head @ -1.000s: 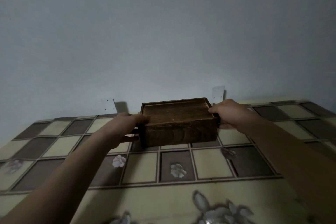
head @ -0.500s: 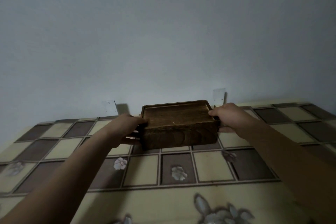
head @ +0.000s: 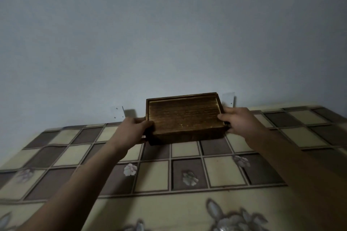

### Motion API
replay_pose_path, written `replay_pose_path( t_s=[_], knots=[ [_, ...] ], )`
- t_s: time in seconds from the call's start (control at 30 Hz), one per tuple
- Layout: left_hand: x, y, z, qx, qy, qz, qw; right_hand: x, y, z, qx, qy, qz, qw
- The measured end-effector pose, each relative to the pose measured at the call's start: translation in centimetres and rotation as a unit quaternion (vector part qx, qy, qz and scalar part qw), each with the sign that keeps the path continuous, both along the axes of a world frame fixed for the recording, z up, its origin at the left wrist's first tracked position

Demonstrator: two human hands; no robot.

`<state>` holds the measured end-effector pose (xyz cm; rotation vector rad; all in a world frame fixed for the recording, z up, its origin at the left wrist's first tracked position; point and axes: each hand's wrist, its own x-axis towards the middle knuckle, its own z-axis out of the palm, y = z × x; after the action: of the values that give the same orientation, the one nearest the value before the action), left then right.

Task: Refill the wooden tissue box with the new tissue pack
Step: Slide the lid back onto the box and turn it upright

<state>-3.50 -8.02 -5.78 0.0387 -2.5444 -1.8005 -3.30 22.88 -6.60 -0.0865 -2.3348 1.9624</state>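
The dark wooden tissue box is held up in front of the wall, above the far part of the table. Its broad grained panel faces me and tilts toward the camera. My left hand grips the box's left end, fingers wrapped over the near corner. My right hand grips the right end, thumb on the panel's edge. No tissue pack is in view.
A tablecloth with brown and cream squares and flower prints covers the table below the box. Two small white brackets, one at the left and one at the right, are fixed to the pale wall behind the box.
Both hands have raised the box slightly and tipped it toward me, so its broad panel shows far more than before.
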Motion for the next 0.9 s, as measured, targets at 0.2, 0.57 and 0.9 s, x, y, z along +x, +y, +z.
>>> replay_pose_path(
  t_s=[0.2,0.57,0.9],
  knots=[
    [1.3,-0.6,-1.4,-0.048,0.083,-0.017,0.995,0.8,-0.1,-1.4,0.002,0.066,0.051,0.997],
    [3.2,-0.8,-4.5,-0.049,0.172,-0.017,0.984,3.0,-0.8,-4.0,0.083,0.158,0.013,0.984],
    [4.6,-0.8,-5.0,-0.068,0.194,-0.018,0.978,4.7,-1.4,-5.2,0.188,0.179,-0.078,0.963]
  ],
)
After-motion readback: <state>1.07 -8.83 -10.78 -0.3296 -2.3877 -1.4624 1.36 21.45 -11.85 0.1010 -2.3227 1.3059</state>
